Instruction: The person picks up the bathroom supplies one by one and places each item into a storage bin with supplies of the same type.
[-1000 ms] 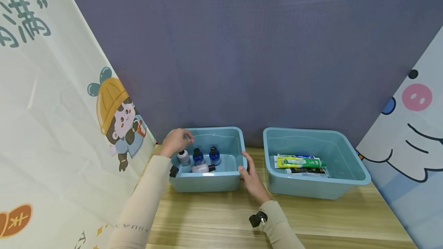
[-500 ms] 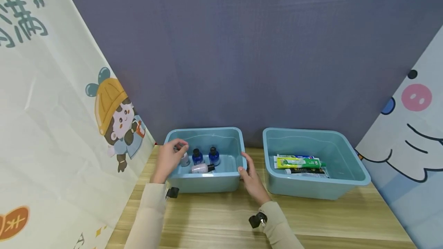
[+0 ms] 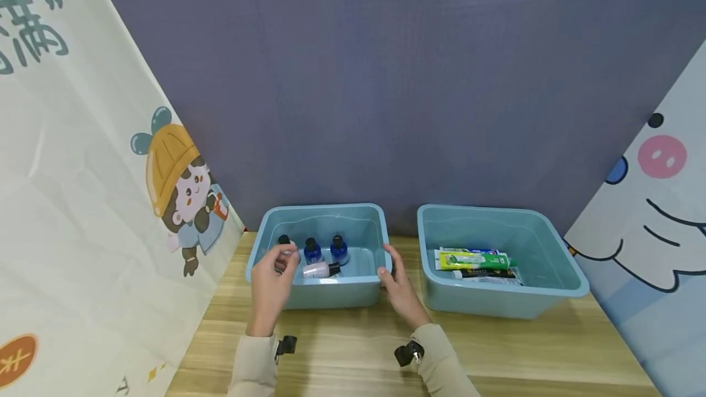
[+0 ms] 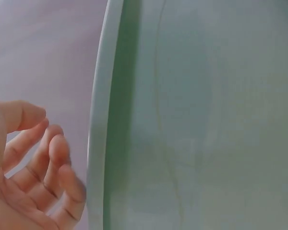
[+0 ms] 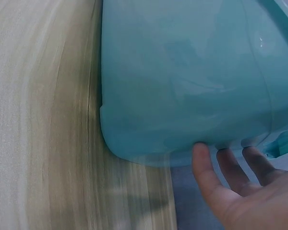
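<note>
My left hand (image 3: pixel 272 287) hovers at the front left corner of the left light-blue plastic bin (image 3: pixel 342 293). Its fingers are loosely curled around nothing, as the left wrist view shows. With thumb and fingers, my right hand (image 3: pixel 401 290) holds that bin's front right corner; fingertips (image 5: pixel 200 151) touch its outer wall in the right wrist view. Two blue bottles (image 3: pixel 339 251) with black caps stand inside. A pale pink bottle (image 3: pixel 317 270) lies on its side in front of them. Partly hidden by my left hand is another black-capped bottle (image 3: pixel 284 239).
A second light-blue bin (image 3: pixel 502 305) stands to the right, holding several toothpaste tubes (image 3: pixel 474 260). Both bins are on a wood-grain table (image 3: pixel 342 354). A grey-purple backdrop (image 3: pixel 353 90) rises behind, with printed panels on either side.
My left hand has drawn back from over the bin's left side toward its front left corner. The right hand keeps its place on the bin, and the bottles stay inside.
</note>
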Demonstrator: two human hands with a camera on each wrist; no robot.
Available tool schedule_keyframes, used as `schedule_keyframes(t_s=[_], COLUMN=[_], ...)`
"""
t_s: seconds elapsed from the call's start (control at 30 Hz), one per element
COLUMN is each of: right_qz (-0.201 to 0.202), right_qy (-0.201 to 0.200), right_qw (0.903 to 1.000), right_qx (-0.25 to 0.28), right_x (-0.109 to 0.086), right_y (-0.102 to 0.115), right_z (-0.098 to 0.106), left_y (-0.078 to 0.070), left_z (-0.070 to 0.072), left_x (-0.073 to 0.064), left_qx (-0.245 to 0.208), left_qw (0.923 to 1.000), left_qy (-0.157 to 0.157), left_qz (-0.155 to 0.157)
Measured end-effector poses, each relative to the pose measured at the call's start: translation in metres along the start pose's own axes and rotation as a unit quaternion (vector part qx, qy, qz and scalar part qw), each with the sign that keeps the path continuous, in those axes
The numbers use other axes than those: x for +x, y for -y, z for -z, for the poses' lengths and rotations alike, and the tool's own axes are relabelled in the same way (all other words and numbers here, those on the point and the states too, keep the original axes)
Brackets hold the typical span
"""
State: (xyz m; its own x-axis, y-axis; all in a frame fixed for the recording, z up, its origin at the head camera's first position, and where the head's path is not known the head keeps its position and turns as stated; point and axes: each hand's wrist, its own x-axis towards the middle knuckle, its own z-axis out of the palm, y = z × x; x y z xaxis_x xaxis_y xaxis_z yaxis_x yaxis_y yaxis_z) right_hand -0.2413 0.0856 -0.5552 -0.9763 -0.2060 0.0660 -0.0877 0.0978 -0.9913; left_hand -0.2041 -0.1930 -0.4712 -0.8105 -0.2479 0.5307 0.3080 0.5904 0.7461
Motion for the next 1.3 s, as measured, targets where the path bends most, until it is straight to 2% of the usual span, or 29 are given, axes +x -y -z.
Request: schedule_keyframes(t_s=[0.17,0.37,0.67,0.8,0.93,1.07,1.17,1.3], right_qz=[-0.005,-0.007,0.019,0.023,0.023,0.025,0.046,0.064], right_qy=[-0.006,-0.01,-0.021,-0.03,-0.02,0.01,0.02,0.015], right_qw=[1.0,0.9998,0.9977,0.9951,0.9909,0.9884,0.986,0.9826], right_qx=[-0.005,-0.014,-0.061,-0.091,-0.131,-0.149,-0.159,-0.174], right_x=[-0.003,-0.004,-0.016,-0.027,-0.044,-0.062,-0.073,-0.083], right_y=[0.0,0.001,-0.002,-0.006,-0.009,-0.003,0.007,0.026], right_z=[-0.001,-0.001,0.004,0.011,0.023,0.042,0.058,0.079], left_y=[-0.001,-0.002,0.0,0.0,-0.001,-0.001,0.0,0.002], left_z=[-0.005,-0.011,-0.015,-0.015,-0.014,-0.012,-0.009,-0.002], left_x=[-0.018,-0.033,-0.052,-0.057,-0.059,-0.057,-0.051,-0.038], left_qx=[0.039,0.078,0.097,0.103,0.108,0.115,0.127,0.15], left_qw=[0.9987,0.9953,0.9941,0.9938,0.9929,0.99,0.9865,0.982], left_qy=[-0.022,-0.029,-0.009,-0.003,-0.003,-0.011,-0.013,0.002], left_qz=[-0.026,-0.051,-0.048,-0.041,-0.05,-0.082,-0.103,-0.115])
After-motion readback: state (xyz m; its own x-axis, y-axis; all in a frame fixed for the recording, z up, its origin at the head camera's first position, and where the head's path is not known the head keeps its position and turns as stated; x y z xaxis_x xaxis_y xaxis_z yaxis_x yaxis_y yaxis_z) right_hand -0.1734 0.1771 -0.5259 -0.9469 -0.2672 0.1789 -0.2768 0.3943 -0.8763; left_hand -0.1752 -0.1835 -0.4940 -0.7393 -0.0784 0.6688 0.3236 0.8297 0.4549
